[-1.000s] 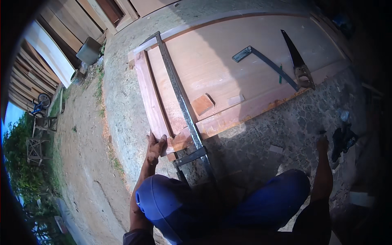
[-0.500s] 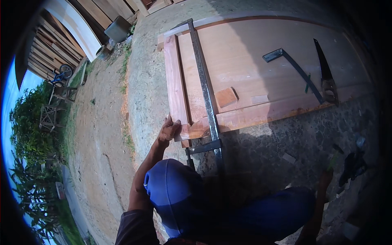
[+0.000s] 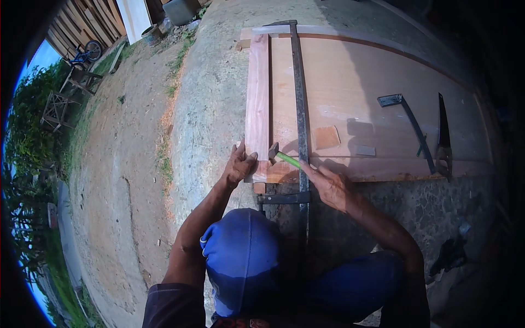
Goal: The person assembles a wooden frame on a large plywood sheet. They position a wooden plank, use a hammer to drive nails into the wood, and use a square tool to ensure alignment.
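Observation:
My right hand point(image 3: 330, 187) is closed round the green handle of a hammer point(image 3: 288, 159). The hammer's head is at the inner edge of a pinkish wooden rail point(image 3: 258, 98), close to the near left corner of a wooden panel frame point(image 3: 399, 169). With thumb on top and fingers along the outer edge, my left hand point(image 3: 239, 165) grips the frame at that same corner. A long steel bar clamp point(image 3: 299, 93) spans the panel just right of the rail, its near jaw by a small wood block point(image 3: 259, 188).
On the panel lie a square wood piece point(image 3: 326, 137), a small pale offcut point(image 3: 365, 150), a try square point(image 3: 411, 123) and a handsaw point(image 3: 444, 136). My bent knee in blue cloth point(image 3: 243, 257) is close below the clamp. A dark bundle point(image 3: 449, 256) lies on the ground at right.
My right hand has come up from the ground at the lower right with the hammer, over to the frame's corner. My left hand stays at the corner. The view has shifted.

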### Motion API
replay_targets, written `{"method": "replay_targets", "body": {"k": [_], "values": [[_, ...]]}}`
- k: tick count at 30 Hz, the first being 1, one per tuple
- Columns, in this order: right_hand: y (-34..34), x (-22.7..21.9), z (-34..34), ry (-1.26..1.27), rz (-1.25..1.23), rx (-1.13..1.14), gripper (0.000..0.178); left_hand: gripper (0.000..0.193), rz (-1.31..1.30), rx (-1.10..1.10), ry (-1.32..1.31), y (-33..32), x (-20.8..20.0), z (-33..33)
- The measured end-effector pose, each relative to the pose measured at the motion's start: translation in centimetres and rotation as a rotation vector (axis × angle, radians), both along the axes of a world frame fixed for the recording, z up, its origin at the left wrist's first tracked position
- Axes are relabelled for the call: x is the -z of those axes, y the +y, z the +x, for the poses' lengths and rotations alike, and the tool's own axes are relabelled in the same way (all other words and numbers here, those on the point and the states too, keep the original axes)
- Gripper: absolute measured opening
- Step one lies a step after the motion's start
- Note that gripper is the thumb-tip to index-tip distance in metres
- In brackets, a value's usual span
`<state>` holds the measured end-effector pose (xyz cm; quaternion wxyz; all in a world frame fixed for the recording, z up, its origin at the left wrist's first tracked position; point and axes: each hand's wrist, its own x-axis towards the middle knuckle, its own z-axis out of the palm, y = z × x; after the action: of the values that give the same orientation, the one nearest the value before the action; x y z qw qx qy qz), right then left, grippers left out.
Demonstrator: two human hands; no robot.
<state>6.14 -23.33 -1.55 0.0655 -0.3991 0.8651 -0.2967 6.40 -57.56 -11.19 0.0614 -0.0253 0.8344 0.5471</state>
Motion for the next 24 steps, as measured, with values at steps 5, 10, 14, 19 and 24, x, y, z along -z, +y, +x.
{"method": "replay_targets", "body": {"k": [5, 10, 14, 19, 24], "values": [[-2.1, -0.5, -0.2, 0.047, 0.143, 0.010, 0.073, 0.071, -0.067, -0.018, -0.046, 0.1, 0.1, 0.1], [-2.9, -0.7, 0.0, -0.017, 0.178, -0.023, 0.078, 0.072, -0.024, -0.040, 0.050, -0.6, 0.6, 1.2], [-4.1, 0.4, -0.4, -0.048, 0.264, -0.006, 0.076, 0.068, -0.015, -0.052, -0.002, -1.2, -0.2, 0.1], [0.9, 2.0, -0.1, -0.003, -0.045, 0.084, 0.079, 0.051, 0.235, -0.007, -0.073, 0.9, -0.4, -0.6], [10.1, 5.3, 6.1, -0.168, -0.335, 0.529, 0.070, 0.057, -0.091, -0.236, -0.126, -0.4, 3.1, 0.7]]}}
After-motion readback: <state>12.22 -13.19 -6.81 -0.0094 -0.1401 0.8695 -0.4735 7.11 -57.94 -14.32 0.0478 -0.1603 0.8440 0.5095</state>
